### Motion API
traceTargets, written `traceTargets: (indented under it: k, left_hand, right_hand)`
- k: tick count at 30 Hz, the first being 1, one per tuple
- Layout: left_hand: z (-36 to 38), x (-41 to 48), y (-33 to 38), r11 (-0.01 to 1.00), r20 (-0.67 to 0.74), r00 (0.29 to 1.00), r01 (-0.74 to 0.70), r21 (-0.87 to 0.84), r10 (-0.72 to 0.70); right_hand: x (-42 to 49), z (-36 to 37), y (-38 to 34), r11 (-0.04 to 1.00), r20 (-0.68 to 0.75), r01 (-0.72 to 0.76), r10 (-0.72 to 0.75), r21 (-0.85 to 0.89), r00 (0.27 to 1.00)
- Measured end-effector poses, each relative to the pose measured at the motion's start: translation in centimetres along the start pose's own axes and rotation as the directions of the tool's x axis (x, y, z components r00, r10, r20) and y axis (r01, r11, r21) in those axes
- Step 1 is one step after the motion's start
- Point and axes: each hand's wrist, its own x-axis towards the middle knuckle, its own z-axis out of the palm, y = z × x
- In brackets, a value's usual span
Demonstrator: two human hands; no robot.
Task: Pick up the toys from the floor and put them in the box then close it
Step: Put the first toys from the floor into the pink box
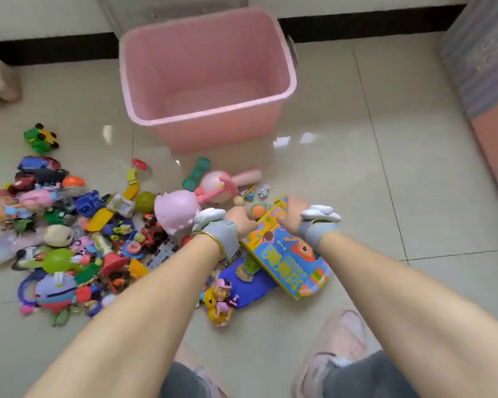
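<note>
- Pink plastic box (213, 133): stands open on the floor, beyond the toys. Interior looks empty. No lid in view.
- Printed card pack (291, 262): flat on the floor just in front of the person, on the near side of the box, partly overlapping a blue toy (250, 285). Long axis runs from the far end back toward near-right.
- right hand (295, 209): at the pack's far end, fingers curled over the edge, i.e. grasping it.
- left hand (240, 218): at the pack's far-left corner, fingers clenched. Cannot tell whether it holds the pack or a neighbouring toy.
- Key relation: box lies straight ahead of the pack's far end. Both hands are about equally near. Est. next move: lift fwd and up, pack clearing the near rim end-first.
- Toy pile (69, 239): left of the pack, nearer the left hand. Task judged barely begun.
- Surface: glossy pale tile floor (357, 182), reflective. Hard toys will prob. slide if nudged.
- Room: white wall w/ dark skirting (55, 50) behind the box. Patterned fabric-covered furniture (477, 67) at right.
</note>
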Motion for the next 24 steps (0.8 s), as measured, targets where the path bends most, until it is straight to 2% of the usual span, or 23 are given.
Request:
traceTargets:
  k: [3, 6, 9, 15, 16, 19, 24]
  left_hand:
    - [2.0, 6.0, -0.3, 0.989, 0.004, 0.998, -0.066, 0.135, 0.066]
    - [3.7, 10.5, -0.1, 0.958, 0.032, 0.996, -0.091, 0.272, 0.086]
    - [4.6, 13.1, 0.0, 0.923, 0.017, 0.986, -0.163, 0.349, 0.168]
    - [2.0, 13.1, 0.9, 0.953, 0.129, 0.98, -0.177, 0.246, 0.149]
    - [1.1, 12.7, 1.0, 0.961, 0.127, 0.979, -0.183, 0.21, 0.158]
    - [-1.9, 10.8, 1.4, 0.973, 0.013, 0.978, -0.208, 0.097, 0.208]
    - [-9.3, 5.9, 1.0, 0.952, -0.229, 0.943, -0.184, 0.246, 0.242]
  right_hand:
    - [6.1, 2.7, 2.1, 1.0, 0.003, -0.015, 0.015, 0.005, 1.0]
    - [11.0, 4.3, 3.9, 0.991, 0.206, -0.075, 0.052, 0.108, 0.977]
    - [13.2, 4.8, 5.2, 0.981, 0.355, -0.008, -0.063, 0.195, 0.933]
    - [12.2, 3.2, 4.0, 0.977, 0.224, 0.115, -0.155, 0.182, 0.962]
    - [11.6, 2.3, 3.4, 0.979, 0.217, 0.098, -0.137, 0.181, 0.966]
    - [10.9, -0.6, 1.1, 0.97, 0.142, 0.052, -0.088, 0.239, 0.986]
    - [10.4, -4.6, -4.6, 0.861, 0.108, 0.176, -0.256, 0.477, 0.96]
